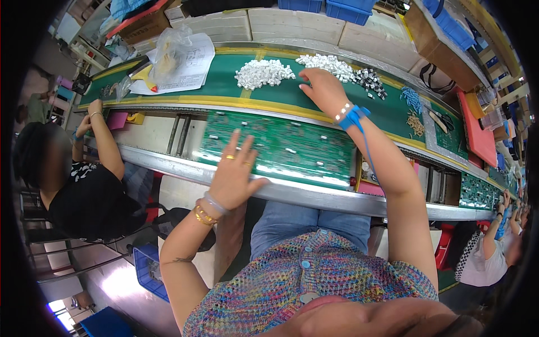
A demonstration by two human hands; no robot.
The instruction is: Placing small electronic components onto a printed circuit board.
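My left hand (238, 175) lies with fingers spread over the left part of a large green circuit board (303, 160). Its fingertips rest on or just above the board, and the thumb points right along the near edge. A few small white parts stand on the board. Beyond it, my right hand (324, 90) reaches over the green bench top, between a pile of white connectors (264, 74) and a second white pile (331, 65). Thumb and forefinger are apart with nothing visible between them; the other fingers are partly hidden. A blue wrist strap (355, 116) with a cord circles my right wrist.
Black-and-white parts (369, 83), blue components (411, 99) and tan components (415, 124) lie to the right. Papers (191, 64) under a plastic bag (171, 53) lie left. A metal rail (281, 194) runs along the front. Co-workers sit at both sides; another circuit board (477, 191) is right.
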